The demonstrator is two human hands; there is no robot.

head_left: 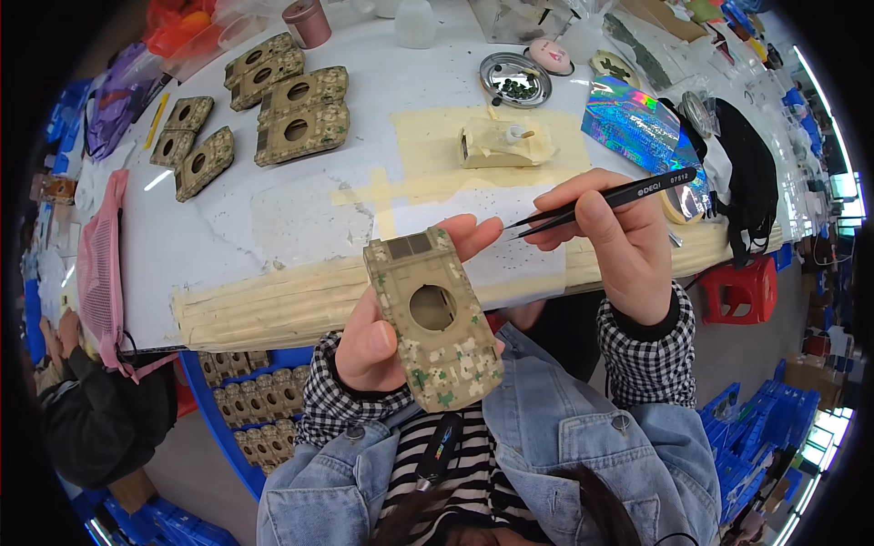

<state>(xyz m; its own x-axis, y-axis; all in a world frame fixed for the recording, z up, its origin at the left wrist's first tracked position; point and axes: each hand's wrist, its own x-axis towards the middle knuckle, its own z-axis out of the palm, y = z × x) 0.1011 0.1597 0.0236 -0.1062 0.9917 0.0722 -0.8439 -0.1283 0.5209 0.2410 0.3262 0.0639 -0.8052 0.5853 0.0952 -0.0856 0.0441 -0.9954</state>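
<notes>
My left hand [367, 348] holds a camouflage model tank hull [446, 364] tilted in front of my chest, its thumb along the left side and its fingertips showing past the far right corner. The tan and green hull has a round opening in its top and a dark grille at the far end. In my right hand [630, 246] black tweezers [628, 193] are pinched, their fine tips pointing left beside the left fingertips, apart from the hull. Whether the tips grip anything is too small to tell. Beneath lies a white sheet [537, 268] with tiny dark specks.
More camouflage hulls [305, 127] stand at the table's far left. Farther back are a taped tan block [505, 150], a metal dish [546, 73] of small green parts and a shiny holographic sheet [633, 123]. A blue tray [218, 423] holds hulls below the edge. Someone sits at left.
</notes>
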